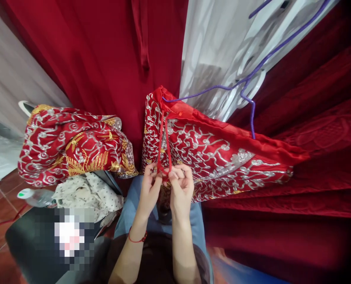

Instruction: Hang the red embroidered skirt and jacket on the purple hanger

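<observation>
A red garment (211, 154) embroidered with silver scrolls hangs on a purple hanger (246, 85) in front of me. Two thin red straps (163, 138) drop from its top edge. My left hand (150, 189) and my right hand (180, 188) meet just below it, fingers pinched on the lower ends of the straps. A red string bracelet (137, 238) circles my left wrist. My blue trousers (128, 215) show beneath my arms.
A second red garment (71, 146) with silver and gold embroidery lies heaped at the left, over a white dotted cloth (86, 195). Plain red fabric (104, 51) and a clear plastic cover (219, 51) hang behind. More red cloth (317, 130) fills the right. Tiled floor (0, 197) lies at the left.
</observation>
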Demonstrator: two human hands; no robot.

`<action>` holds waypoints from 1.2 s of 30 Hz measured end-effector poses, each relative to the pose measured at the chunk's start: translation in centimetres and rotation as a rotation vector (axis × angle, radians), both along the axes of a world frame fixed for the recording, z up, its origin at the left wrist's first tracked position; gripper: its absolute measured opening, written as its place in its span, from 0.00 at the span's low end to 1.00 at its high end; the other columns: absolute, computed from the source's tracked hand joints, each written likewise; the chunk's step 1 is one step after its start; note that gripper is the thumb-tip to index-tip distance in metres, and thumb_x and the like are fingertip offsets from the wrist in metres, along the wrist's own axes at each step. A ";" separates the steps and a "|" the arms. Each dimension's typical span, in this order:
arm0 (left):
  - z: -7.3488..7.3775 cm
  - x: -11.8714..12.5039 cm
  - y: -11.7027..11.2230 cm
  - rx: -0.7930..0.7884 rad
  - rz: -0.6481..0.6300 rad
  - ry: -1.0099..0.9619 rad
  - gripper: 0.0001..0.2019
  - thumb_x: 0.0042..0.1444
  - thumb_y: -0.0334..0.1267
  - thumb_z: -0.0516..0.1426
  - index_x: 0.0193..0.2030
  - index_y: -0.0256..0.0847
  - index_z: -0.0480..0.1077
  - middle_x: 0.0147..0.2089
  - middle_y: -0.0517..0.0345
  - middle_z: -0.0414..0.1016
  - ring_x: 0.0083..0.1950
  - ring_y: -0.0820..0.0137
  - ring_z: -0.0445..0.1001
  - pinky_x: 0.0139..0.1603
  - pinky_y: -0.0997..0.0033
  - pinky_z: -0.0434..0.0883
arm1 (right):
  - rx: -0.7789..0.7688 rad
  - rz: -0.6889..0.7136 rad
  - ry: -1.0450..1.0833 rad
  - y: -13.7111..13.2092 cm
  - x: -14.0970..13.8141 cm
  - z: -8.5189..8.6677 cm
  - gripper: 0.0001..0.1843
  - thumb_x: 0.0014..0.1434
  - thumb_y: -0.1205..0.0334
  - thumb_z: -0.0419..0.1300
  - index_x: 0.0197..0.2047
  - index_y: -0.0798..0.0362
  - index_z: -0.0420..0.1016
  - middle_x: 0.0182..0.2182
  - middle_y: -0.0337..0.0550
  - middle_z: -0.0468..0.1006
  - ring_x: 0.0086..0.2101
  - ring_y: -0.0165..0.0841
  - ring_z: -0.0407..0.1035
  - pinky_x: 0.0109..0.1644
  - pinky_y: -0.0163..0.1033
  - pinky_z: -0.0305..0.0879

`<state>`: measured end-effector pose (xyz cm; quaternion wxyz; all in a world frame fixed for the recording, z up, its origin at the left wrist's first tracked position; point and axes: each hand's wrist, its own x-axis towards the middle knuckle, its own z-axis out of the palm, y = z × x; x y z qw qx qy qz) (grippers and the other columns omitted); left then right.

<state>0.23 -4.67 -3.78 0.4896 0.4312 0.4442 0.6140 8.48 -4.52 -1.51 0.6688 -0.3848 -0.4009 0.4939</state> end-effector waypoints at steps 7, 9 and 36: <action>-0.2 -0.8 0.0 0.061 0.020 0.055 0.12 0.65 0.46 0.56 0.49 0.44 0.73 0.49 0.52 0.78 0.43 0.69 0.79 0.45 0.71 0.76 | 0.042 0.019 -0.097 -0.1 0.1 -0.6 0.12 0.62 0.57 0.56 0.47 0.47 0.59 0.31 0.36 0.70 0.32 0.30 0.71 0.39 0.37 0.71; -0.1 -0.7 -0.2 0.093 0.027 0.067 0.12 0.65 0.45 0.57 0.49 0.42 0.73 0.49 0.52 0.79 0.46 0.68 0.79 0.49 0.69 0.76 | 0.073 -0.035 -0.149 0.0 0.2 -0.8 0.15 0.61 0.59 0.58 0.50 0.47 0.60 0.37 0.40 0.72 0.37 0.31 0.72 0.44 0.37 0.72; 12.3 -6.8 17.4 0.010 0.311 -0.985 0.15 0.69 0.27 0.48 0.29 0.40 0.63 0.22 0.67 0.68 0.20 0.84 0.64 0.24 0.85 0.62 | 0.329 -0.393 0.199 -5.6 13.1 3.1 0.08 0.48 0.70 0.63 0.34 0.51 0.75 0.24 0.33 0.68 0.20 0.23 0.58 0.24 0.30 0.55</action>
